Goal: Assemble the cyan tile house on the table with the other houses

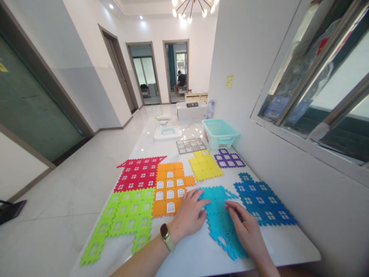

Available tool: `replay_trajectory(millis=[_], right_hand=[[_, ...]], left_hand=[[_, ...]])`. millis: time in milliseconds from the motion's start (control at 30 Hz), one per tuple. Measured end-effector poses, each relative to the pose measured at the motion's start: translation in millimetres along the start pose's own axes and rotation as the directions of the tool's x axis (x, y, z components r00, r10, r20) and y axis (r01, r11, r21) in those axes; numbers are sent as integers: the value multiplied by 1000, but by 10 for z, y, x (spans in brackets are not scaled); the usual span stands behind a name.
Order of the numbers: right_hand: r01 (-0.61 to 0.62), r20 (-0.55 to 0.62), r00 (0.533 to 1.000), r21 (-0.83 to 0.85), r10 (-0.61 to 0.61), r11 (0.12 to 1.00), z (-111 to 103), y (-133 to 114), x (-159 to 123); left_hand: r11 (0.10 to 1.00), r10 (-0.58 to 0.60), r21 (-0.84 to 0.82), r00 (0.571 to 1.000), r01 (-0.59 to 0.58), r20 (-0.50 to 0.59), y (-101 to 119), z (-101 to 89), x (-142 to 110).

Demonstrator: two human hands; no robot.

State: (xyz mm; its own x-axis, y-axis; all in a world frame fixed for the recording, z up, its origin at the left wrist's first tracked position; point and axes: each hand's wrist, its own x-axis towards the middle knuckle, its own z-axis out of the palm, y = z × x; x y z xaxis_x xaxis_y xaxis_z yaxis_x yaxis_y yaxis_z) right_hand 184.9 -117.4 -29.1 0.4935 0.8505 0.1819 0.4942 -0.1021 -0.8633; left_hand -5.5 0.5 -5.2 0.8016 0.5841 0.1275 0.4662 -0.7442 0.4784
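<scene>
A light-blue sheet of interlocking plastic tiles (217,209) lies flat between my hands. My left hand (188,213) rests with fingers spread, its fingertips touching the sheet's upper left edge. My right hand (245,227) is over the sheet's right side, thumb and fingers drawn together in a pinch at its middle. What they pinch, if anything, is hidden. To the left of my left hand is an orange tile sheet (164,184) with white windows. A dark-blue tile sheet (261,200) lies to the right of my right hand.
Red (138,173) and green (131,209) tile sheets lie on the table's left side. Farther back are yellow (206,165), purple (229,158) and grey sheets (190,146). A teal bin (220,132) stands by the wall, near a white lid (167,133). A person (181,79) sits in a distant room.
</scene>
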Motion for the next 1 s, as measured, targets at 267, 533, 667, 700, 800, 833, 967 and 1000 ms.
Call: replay_trajectory(millis=[267,533,667,700,800,833,967,1000], right_hand=[[11,-5,1000,4,-11,1000,-1,-7,1],[21,-20,1000,-4,-21,1000,-2,-27,10],[18,-23,1000,-5,-18,1000,-2,-23,9],[18,-23,1000,-5,-18,1000,-1,-21,9],[20,-19,1000,-3,-20,1000,0,-18,13],[20,-18,1000,-3,-20,1000,-1,-19,13],[22,-25,999,-1,-22,1000,-3,-32,12],[24,-29,999,0,-24,1000,-2,-33,11]], left_hand=[[1000,13,-5,1000,-13,-13,-8,10,-3],[1000,14,3,1000,-14,-20,-1,15,5],[1000,20,3,1000,-20,-24,0,15,2],[1000,21,3,999,-21,-24,1,14,1],[1000,21,2,999,-21,-24,3,11,-4],[1000,21,2,999,-21,-24,3,12,-4],[1000,20,6,1000,-20,-19,-4,15,-4],[1000,20,7,1000,-20,-18,-5,14,-3]])
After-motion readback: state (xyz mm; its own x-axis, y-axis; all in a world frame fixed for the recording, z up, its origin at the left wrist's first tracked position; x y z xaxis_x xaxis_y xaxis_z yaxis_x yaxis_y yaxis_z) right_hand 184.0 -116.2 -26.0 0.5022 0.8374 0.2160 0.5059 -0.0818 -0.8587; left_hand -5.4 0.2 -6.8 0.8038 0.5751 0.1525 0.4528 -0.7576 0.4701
